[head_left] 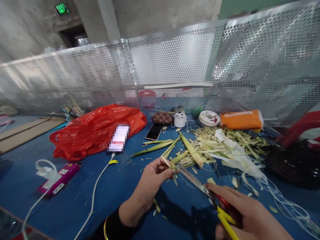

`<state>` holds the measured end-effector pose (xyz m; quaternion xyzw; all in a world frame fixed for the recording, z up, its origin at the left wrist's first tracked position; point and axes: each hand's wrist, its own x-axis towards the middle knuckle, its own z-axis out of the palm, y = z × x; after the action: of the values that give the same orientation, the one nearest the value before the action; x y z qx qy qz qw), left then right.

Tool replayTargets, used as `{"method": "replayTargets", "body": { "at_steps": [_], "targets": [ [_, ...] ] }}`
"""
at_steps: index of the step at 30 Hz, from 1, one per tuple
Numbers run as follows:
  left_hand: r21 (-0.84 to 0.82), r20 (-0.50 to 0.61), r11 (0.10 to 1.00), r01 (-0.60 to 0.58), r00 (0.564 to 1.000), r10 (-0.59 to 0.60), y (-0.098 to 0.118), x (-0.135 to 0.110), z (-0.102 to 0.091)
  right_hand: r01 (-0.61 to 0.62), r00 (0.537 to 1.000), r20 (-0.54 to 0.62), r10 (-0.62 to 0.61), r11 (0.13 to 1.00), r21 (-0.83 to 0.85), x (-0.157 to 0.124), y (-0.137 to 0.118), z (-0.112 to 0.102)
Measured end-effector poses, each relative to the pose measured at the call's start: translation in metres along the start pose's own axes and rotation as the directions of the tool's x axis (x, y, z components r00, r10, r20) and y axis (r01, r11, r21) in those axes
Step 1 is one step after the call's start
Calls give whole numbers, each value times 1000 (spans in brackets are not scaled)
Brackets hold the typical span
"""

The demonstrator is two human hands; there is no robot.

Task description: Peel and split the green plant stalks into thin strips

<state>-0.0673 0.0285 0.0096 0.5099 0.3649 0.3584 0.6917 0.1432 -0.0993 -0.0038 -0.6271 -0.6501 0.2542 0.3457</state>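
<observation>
My left hand (155, 178) pinches a small pale-green stalk piece (172, 166) between thumb and fingers. The scissors (193, 180) point up and left from my right hand (246, 213), with the blade tips at that piece. Red and yellow handle parts show within the closed fingers of my right hand. Just beyond my left hand lie long green leafy stalks (156, 148) and a thicker pale-yellow shoot (192, 149). Cut scraps and shavings (232, 143) are heaped to the right of them.
On the blue table (112, 193) lie a red plastic bag (100, 123), a lit phone (119, 137) on a white cable, a dark phone (155, 131) and a purple power strip (60, 178). White strings (277, 193) trail at right. A perforated metal screen (172, 63) stands behind.
</observation>
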Motion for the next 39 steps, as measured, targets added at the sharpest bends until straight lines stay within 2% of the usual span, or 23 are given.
{"method": "replayTargets", "body": {
  "at_steps": [7, 14, 25, 33, 39],
  "targets": [
    [109, 33, 994, -18, 999, 14, 3, 1, -4, 109, 994, 9, -110, 978, -179, 0, -1, -11],
    [127, 90, 991, 30, 995, -42, 8, 0, -1, 155, 988, 57, -146, 967, -203, 0, -4, -15],
    [121, 76, 990, 71, 994, -80, 9, 1, -8, 119, 992, 62, -111, 983, -137, 1, -6, -17],
    [141, 48, 981, 130, 989, -138, 11, 1, -10, 74, 991, 112, -69, 997, -37, 1, -10, -16],
    [140, 51, 984, 112, 991, -120, 11, 1, -10, 41, 988, 145, -47, 998, 40, 1, -11, -16]
  ]
}}
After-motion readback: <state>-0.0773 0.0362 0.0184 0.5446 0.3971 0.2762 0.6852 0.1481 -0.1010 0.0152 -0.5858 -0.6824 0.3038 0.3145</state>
